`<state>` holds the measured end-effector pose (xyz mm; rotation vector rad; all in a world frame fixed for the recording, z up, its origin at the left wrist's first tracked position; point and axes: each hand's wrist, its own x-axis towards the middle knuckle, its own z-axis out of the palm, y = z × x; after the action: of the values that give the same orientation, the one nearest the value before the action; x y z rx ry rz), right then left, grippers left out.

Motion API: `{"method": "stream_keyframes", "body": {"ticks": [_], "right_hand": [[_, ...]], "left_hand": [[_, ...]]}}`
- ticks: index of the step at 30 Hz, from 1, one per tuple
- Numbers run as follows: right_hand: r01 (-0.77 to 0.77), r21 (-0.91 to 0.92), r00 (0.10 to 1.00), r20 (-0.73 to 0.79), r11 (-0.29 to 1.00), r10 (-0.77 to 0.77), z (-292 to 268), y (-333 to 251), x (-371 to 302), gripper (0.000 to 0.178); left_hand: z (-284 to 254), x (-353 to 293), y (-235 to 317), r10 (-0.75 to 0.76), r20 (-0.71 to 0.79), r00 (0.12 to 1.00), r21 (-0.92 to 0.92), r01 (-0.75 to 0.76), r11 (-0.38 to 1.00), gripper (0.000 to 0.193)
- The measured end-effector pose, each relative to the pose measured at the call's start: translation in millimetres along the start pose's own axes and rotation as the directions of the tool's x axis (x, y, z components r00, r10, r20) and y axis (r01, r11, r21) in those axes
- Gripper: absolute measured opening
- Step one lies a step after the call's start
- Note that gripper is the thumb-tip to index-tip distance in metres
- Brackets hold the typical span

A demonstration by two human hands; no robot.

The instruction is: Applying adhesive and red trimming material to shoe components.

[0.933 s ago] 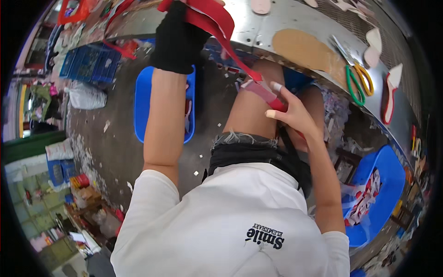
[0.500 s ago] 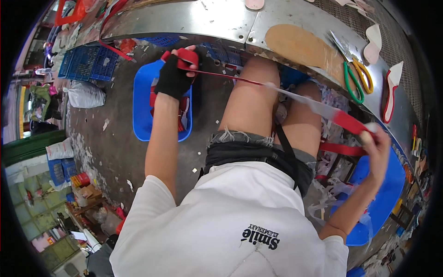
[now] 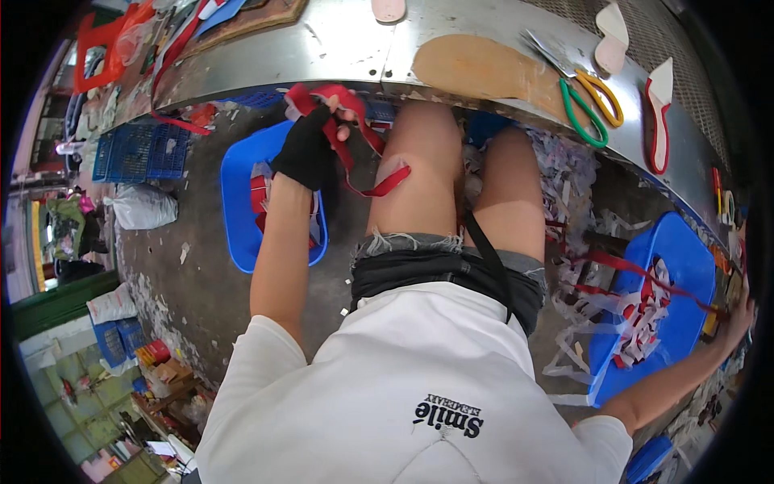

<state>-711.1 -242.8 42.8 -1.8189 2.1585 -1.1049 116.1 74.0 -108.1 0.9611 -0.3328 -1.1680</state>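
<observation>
Floor (image 3: 201,218): dark and worn, strewn with pale scraps; blue crates (image 3: 165,155) and a white bag (image 3: 143,206) are seen at the left.
Workbench (image 3: 339,48): topped with bare, scuffed metal; its front edge is curved by the lens, and a brown sheet (image 3: 472,68) is laid flat on it.
Right tub (image 3: 689,250): blue, partly filled with red and white offcuts.
Left tub (image 3: 234,185): blue, with red and white pieces held inside, partly hidden by the arm.
Red strap (image 3: 355,103): narrow, flat and bright red; looped loosely above the left hand (image 3: 310,149), hung down beside it and curled over the thigh, where a pale patch is shown.
Second red band (image 3: 625,263): stretched across the right tub toward the right hand (image 3: 735,323).
Hands: held well apart; the strap is gripped by the black-gloved left, but whether the band is gripped by the right cannot be told.
Scissors (image 3: 577,76): handled in green and yellow, laid beside the sheet.
</observation>
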Motion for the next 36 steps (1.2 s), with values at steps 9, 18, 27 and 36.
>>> {"method": "stream_keyframes", "body": {"ticks": [9,18,27,36], "right_hand": [[0.241,0.383,0.639,0.629,0.892,-0.443,184.3,-185.7,-174.2,0.033],[0.350,0.858,0.030,0.390,0.375,-0.920,326.6,-394.5,-383.3,0.024],[-0.591,0.559,0.163,0.789,0.582,-0.592,248.2,-356.0,-296.4,0.013],[-0.708,0.574,0.273,0.759,0.412,-0.591,242.4,-389.6,-328.4,0.013]], "left_hand": [[20.4,-3.9,0.4,-0.006,0.000,1.000,0.141,0.006,0.990,0.021],[1.1,-8.7,-5.4,-0.035,-0.056,0.998,0.092,0.040,0.995,0.019],[19.3,-8.7,52.9,-0.265,-0.529,0.806,0.654,0.586,0.478,0.057],[168.3,-68.0,-3.4,0.336,0.344,0.877,0.703,-0.477,0.527,0.038]]}}
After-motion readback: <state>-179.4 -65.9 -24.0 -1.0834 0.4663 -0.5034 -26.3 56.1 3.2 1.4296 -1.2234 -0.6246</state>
